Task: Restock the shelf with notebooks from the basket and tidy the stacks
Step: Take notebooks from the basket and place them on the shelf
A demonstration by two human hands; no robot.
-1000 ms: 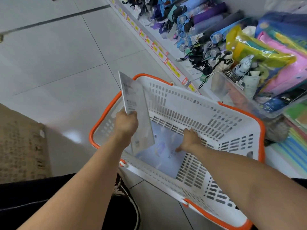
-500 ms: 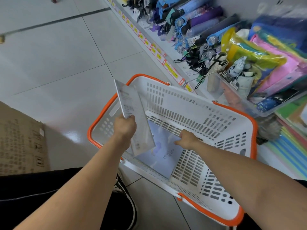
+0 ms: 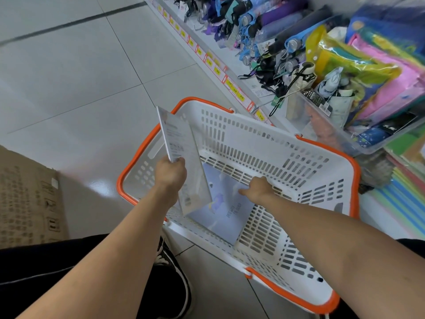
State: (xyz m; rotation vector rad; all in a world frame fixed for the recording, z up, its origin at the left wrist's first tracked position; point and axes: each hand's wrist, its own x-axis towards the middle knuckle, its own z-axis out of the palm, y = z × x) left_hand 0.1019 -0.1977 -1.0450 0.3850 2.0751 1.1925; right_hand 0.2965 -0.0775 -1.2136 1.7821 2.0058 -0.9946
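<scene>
A white basket with an orange rim point(image 3: 271, 143) sits on the floor in front of me. My left hand point(image 3: 171, 174) is shut on a white notebook point(image 3: 184, 157), held upright on edge over the basket's left side. A pale blue notebook point(image 3: 226, 215) lies flat on the basket's bottom. My right hand point(image 3: 258, 188) reaches into the basket, its fingers curled on the blue notebook's far right edge; whether it grips the notebook is unclear.
A low shelf point(image 3: 232, 65) with yellow price tags runs along the right, loaded with folded umbrellas point(image 3: 276, 26) and coloured plastic folders point(image 3: 379, 72). A cardboard box point(image 3: 27, 199) stands at the left. My shoe point(image 3: 174, 272) is under the basket's near corner.
The view has shifted slightly. My right hand slid a little along the blue notebook's far edge. The left hand keeps the white notebook upright in about the same place.
</scene>
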